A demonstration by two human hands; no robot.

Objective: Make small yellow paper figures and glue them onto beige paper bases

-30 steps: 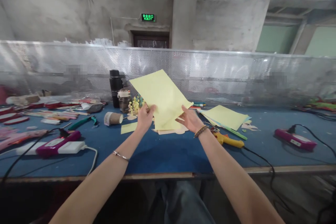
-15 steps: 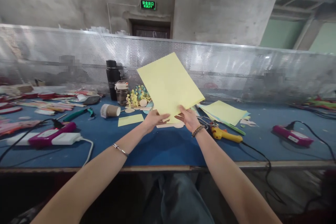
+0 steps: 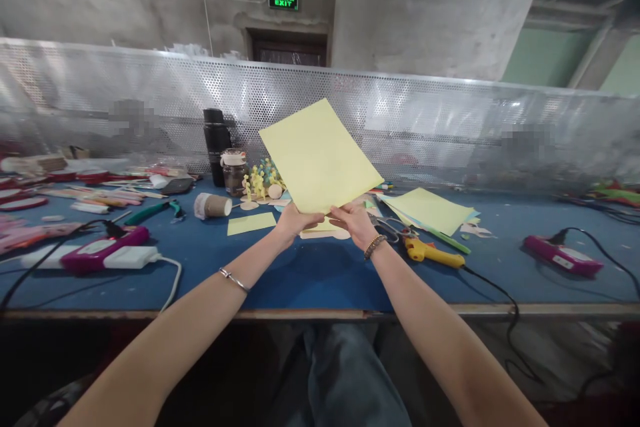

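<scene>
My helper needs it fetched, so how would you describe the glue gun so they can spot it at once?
Start at the blue table, to the right of the person's right hand. Below the stack of yellow paper lies the glue gun. Unlike the scissors beside it, it is yellow and trails a black cord.

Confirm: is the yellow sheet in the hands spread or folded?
Spread: the yellow sheet shows one flat face with no visible crease, held up by its lower edge between the left hand and right hand.

Blue mat [image 3: 310, 280] free twd edge; glue gun [image 3: 430, 252] blocks R hand [image 3: 355, 225].
</scene>
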